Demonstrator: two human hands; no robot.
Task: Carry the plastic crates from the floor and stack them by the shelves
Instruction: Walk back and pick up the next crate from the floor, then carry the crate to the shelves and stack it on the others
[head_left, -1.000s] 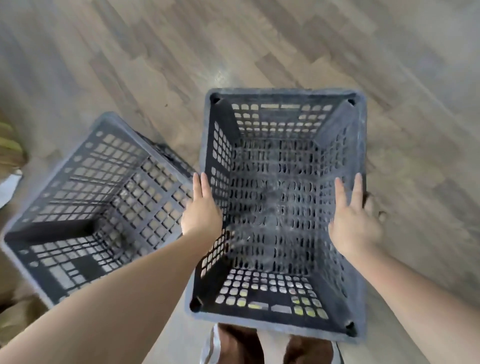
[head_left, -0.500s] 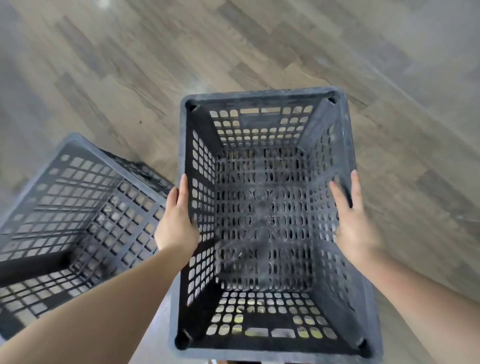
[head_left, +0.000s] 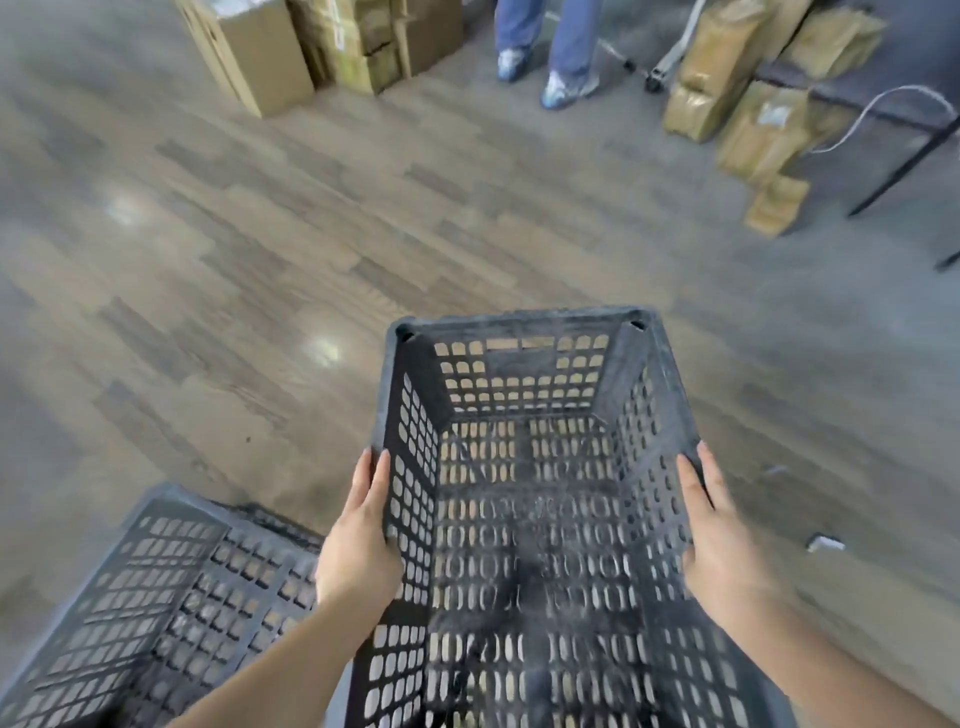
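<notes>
The left hand (head_left: 358, 540) and right hand (head_left: 719, 545) grip opposite long rims of the crate (head_left: 524, 519) (lengthwise ahead), between them.

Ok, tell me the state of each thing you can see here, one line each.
Carried crate: upright, empty, held by both side rims.
Second crate: tilted, empty, nobody touching it.
Left hand: gripping the left rim.
Right hand: gripping the right rim.
Cardboard boxes: closed.

Both hands (head_left: 540, 540) gripping crate (head_left: 524, 519) sides
</notes>
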